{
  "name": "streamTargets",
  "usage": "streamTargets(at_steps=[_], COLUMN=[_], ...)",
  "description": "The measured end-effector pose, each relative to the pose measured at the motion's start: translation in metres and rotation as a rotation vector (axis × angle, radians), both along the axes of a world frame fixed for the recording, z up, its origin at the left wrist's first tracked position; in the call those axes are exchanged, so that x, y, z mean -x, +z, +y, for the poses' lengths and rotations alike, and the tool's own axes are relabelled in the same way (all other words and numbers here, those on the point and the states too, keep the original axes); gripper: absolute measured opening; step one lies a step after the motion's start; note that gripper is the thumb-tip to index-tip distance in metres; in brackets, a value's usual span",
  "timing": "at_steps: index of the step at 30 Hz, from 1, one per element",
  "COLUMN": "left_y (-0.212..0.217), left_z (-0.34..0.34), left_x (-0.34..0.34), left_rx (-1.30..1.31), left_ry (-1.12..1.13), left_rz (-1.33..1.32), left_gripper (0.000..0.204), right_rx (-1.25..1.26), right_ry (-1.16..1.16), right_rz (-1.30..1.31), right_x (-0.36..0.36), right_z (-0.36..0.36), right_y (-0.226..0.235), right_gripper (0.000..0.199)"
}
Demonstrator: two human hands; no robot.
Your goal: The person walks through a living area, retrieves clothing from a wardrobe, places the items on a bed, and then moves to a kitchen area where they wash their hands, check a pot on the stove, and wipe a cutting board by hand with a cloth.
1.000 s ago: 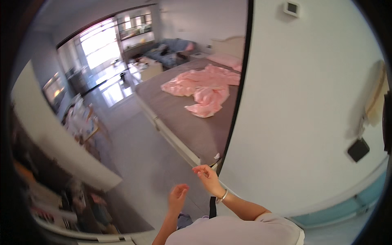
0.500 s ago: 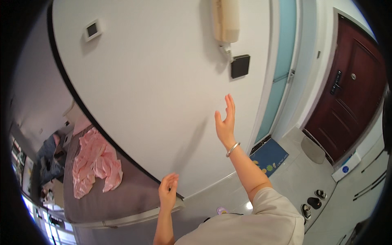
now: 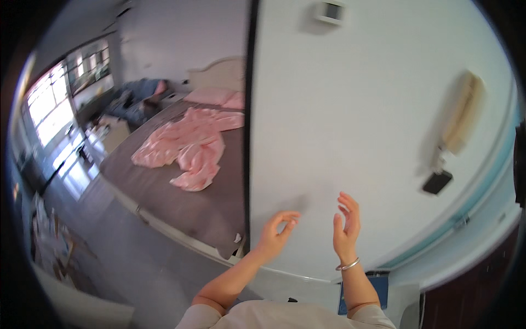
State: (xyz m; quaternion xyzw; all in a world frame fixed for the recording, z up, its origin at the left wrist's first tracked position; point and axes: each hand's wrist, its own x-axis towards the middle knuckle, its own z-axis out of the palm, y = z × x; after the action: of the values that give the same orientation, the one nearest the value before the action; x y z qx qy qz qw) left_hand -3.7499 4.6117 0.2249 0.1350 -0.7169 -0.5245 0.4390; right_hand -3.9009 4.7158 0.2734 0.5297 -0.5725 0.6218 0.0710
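Holding the left hand [image 3: 276, 233] before the white wall [image 3: 350, 109] with fingers loosely curled, gripping nothing. Holding the right hand [image 3: 346, 227] near it, half open and empty, wearing a silver bracelet [image 3: 348, 265]. Facing the wall straight ahead, seeing a beige phone [image 3: 464, 112] on its right side and pink cloth [image 3: 192, 142] on the bed [image 3: 211, 219] to the left.

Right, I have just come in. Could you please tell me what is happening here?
A person holds both bare hands up before a white wall, and neither hand grips anything. The left hand has its fingers loosely curled; the right hand, with a silver bangle at its wrist, is more upright. A beige wall-phone handset hangs farther right, apart from both. To the left, rumpled pink bedding lies on a bed, untouched.
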Motion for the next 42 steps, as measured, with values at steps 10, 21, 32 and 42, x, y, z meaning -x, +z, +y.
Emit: streamTargets(at_steps=[10, 21, 32, 42], left_y=[0.041, 0.124, 0.093, -0.167], left_z=[-0.175, -0.323, -0.35, -0.197], left_x=[-0.1, -0.008, -0.005, -0.289], left_rx=[0.158, 0.113, 0.36, -0.398], left_ry=[0.317, -0.274, -0.164, 0.603], left_rz=[0.287, 0.309, 0.22, -0.428], left_gripper=[0.033, 0.056, 0.043, 0.021], right_rx=[-0.069, -0.049, -0.11, -0.376], right_ry=[0.433, 0.133, 0.171, 1.136], right_rz=[0.075, 0.004, -0.11, -0.519], right_x=[-0.145, -0.208, -0.193, -0.293], right_z=[-0.155, -0.242, -0.256, -0.34], right_y=[0.006, 0.022, 0.004, -0.074], right_gripper=[0.031, 0.03, 0.03, 0.02])
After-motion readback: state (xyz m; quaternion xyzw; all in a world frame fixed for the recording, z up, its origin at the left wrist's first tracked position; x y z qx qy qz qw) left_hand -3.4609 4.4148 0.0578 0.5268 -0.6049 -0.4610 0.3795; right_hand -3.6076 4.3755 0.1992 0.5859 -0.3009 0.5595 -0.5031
